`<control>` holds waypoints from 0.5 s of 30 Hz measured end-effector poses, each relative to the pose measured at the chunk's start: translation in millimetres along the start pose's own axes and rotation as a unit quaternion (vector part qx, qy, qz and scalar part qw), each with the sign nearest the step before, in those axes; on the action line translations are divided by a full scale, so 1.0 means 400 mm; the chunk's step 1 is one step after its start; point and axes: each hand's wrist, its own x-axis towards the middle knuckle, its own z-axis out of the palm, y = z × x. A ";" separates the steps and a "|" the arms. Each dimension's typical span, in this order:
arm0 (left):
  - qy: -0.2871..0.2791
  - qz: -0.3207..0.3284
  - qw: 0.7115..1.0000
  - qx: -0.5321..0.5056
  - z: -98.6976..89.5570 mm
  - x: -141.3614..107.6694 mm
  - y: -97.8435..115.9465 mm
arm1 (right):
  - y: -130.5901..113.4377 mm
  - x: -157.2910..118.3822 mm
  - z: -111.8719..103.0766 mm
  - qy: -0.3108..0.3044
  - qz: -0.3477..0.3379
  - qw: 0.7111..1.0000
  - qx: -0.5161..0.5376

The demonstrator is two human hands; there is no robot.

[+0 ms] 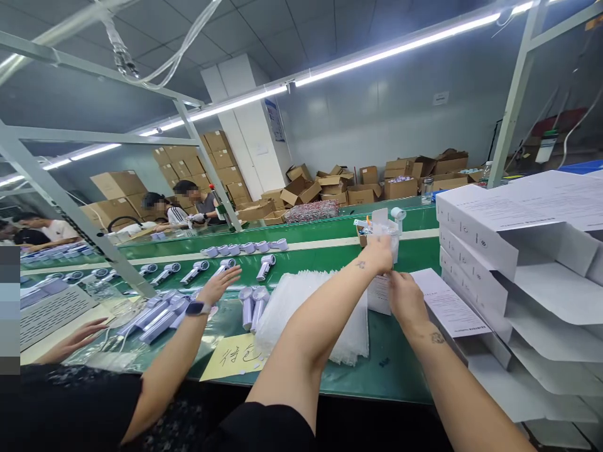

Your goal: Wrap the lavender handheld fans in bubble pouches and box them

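My left hand (379, 252) reaches forward over the bench, its fingers closed at the top of a white carton (379, 295) with an upright flap. What the fingers hold there is hidden by the hand. Closer to me, my right hand (406, 296) is curled against the printed carton's right side, gripping it. Left of the carton lies a stack of translucent bubble bags (306, 307), partly covered by my left forearm. Just behind my left hand are a small brown box (362, 235) of colourful bits and a pale handheld fan (398, 215).
Open white cartons (475, 251) are piled high at right. A co-worker's hand (219, 285) reaches in from the left, above lilac fans (160, 314). More fans line the green conveyor (301, 242). A yellow handwritten sheet (230, 358) lies at the front edge. Metal posts (518, 94) frame the bench.
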 end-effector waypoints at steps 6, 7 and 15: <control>-0.128 0.128 0.983 0.026 0.017 -0.069 -0.054 | 0.014 -0.046 0.028 0.054 -0.018 0.995 0.077; -0.125 0.156 0.978 0.058 0.023 -0.082 -0.060 | 0.021 -0.070 0.043 0.073 -0.031 0.990 0.116; 0.025 0.155 0.974 0.160 0.117 -0.065 -0.117 | 0.144 -0.317 0.178 -0.028 -0.127 0.958 0.254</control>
